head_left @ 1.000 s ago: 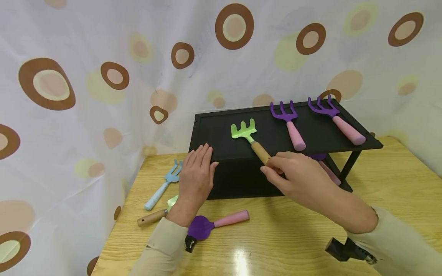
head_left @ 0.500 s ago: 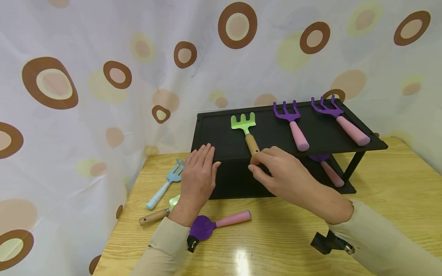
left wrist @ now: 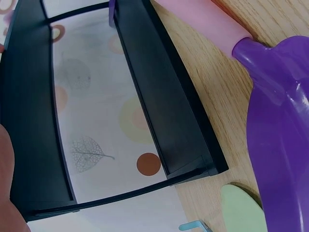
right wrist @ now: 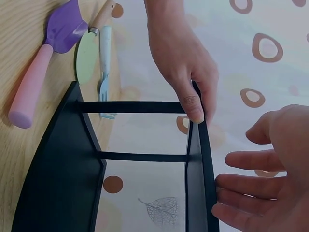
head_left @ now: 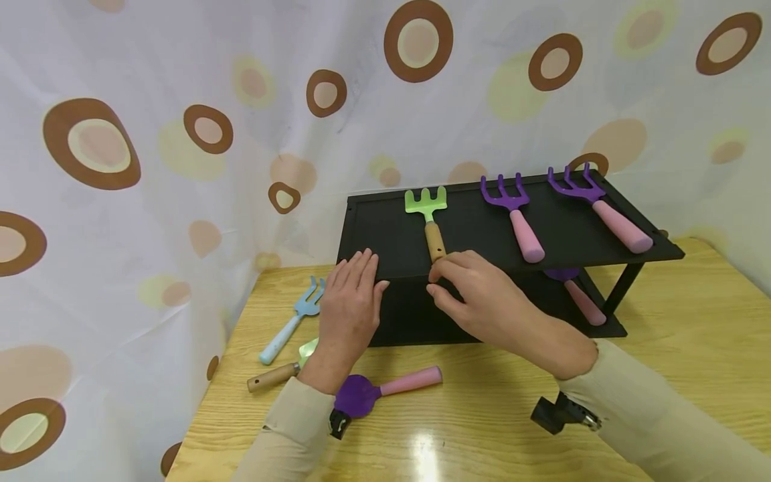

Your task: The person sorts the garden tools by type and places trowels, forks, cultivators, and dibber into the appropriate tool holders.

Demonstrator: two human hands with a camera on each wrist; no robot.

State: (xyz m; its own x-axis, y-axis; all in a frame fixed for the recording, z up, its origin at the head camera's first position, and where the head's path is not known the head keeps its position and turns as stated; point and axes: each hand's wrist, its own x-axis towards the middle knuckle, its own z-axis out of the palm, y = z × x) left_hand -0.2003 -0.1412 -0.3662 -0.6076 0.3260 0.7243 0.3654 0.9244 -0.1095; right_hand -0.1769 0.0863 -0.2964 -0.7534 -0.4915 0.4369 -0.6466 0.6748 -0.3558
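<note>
A hand fork with green tines and a wooden handle (head_left: 435, 241) lies on the top board of the black two-tier rack (head_left: 379, 234). At the end of its handle is my right hand (head_left: 488, 298), its fingers touching that end or just beside it. In the right wrist view the thumb of the right hand (right wrist: 275, 169) stands apart from the lightly bent fingers, with nothing held between them. My left hand (head_left: 348, 314) rests on the rack's front left edge, fingers straight on the top board. Two purple forks with pink handles, a middle one (head_left: 525, 234) and a right one (head_left: 620, 226), lie beside the green one.
Left of the rack lies a light blue fork (head_left: 283, 338) on the wooden table (head_left: 482, 408). A green-bladed trowel (head_left: 274, 378) and a purple trowel with a pink handle (head_left: 409, 381) lie in front. Another purple, pink-handled tool (head_left: 584, 301) is on the lower tier.
My right hand has moved left, and the green fork has turned from slanted to nearly straight and slid back on the board. The left hand stays on the rack's edge.
</note>
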